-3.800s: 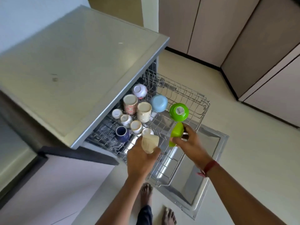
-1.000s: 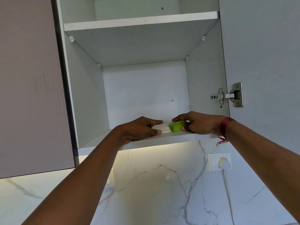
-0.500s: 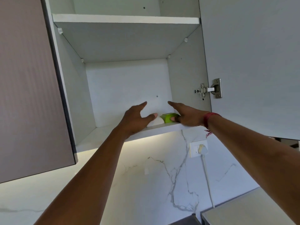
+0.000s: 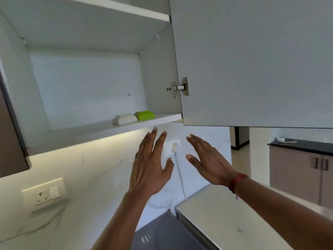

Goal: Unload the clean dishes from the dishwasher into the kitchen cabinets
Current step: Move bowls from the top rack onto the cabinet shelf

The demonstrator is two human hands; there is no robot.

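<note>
Far left, a wall socket (image 4: 44, 194) on the marble backsplash, well out of the way. Up and across to the bottom shelf (image 4: 86, 131) of the open cabinet: cream cup (image 4: 124, 119) down on its side near the front edge, long axis along the shelf, right up against the green cup (image 4: 145, 115), also on its side. Both parked, neither in any grip. Just under the shelf edge, left hand (image 4: 149, 165), fingers (image 4: 153, 139) straight and spread, holding nothing, tips aimed upward, cups above and slightly leftward. Nearer of the two hands to them. Between the hands, a plugged socket (image 4: 172, 147), white cord trailing down the wall. Then right hand (image 4: 209, 159), equally flat and released, red thread (image 4: 236, 181) round the wrist. Overhead, cabinet door (image 4: 252, 60) swung open on its hinge (image 4: 178, 87), probably the one thing to duck on turning away. Lower right, pale steel-edged table (image 4: 225, 222). No dishwasher rack in shot, so next pickup presumably somewhere lower. Far right, a black-topped counter (image 4: 302, 147), well apart.
</note>
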